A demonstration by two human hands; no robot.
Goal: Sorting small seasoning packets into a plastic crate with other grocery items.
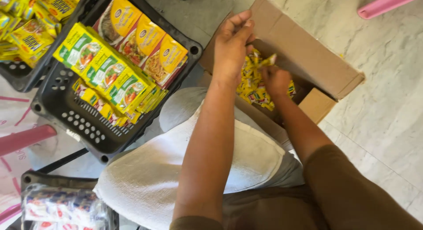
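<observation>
Head view, looking down. Both hands reached into an open cardboard box [304, 58] at about 1 o'clock on the pale marble floor [387, 102]. L hand [231, 47] hovered flat over the box, fingers together, holding nothing. R hand [275, 78], just beside it at 3 o'clock, pinched one small yellow sachet [267, 60] above a heap of yellow sachets [251, 87] inside. At 9 o'clock a black plastic basket [79, 120] held rows of yellow-green packets [105, 71]. A white towel [176, 168] covered the lap.
</observation>
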